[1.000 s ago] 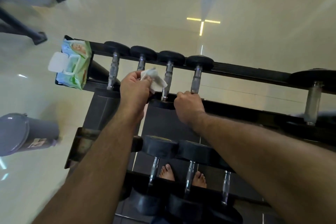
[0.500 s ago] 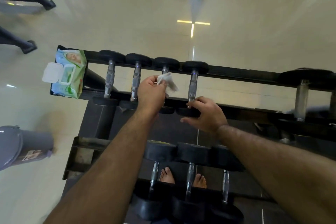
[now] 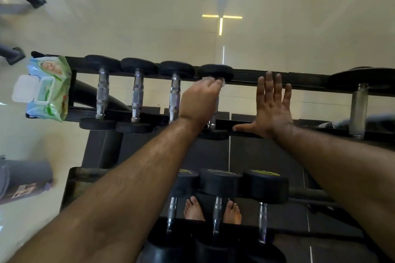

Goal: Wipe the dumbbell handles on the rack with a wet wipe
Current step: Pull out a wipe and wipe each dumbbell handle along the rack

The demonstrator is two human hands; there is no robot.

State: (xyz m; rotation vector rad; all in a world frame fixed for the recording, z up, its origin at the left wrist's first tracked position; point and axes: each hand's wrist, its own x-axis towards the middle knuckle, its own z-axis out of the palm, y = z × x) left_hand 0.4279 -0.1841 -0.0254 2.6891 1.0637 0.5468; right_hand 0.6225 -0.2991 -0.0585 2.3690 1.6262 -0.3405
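A black dumbbell rack [image 3: 307,82] carries a row of small dumbbells with chrome handles on its top shelf. My left hand [image 3: 199,100] curls over the handle of the fourth dumbbell [image 3: 215,71] from the left, with the white wet wipe [image 3: 213,80] showing at my fingertips near the far weight. Most of that handle is hidden under the hand. My right hand [image 3: 271,107] lies flat with straight fingers across the rack's rails just right of that dumbbell. Three other small dumbbells [image 3: 137,94] stand to the left.
A pack of wet wipes [image 3: 46,89] with its lid flipped up sits at the rack's left end. A larger dumbbell [image 3: 360,104] lies at the right. Three dumbbells [image 3: 220,186] fill the lower shelf, above bare feet [image 3: 193,209]. A grey bin [image 3: 23,179] stands on the floor at left.
My left hand has moved right with the wipe from the third dumbbell's handle onto the fourth. My right hand let go of the fourth dumbbell's near weight and now lies flat on the rails.
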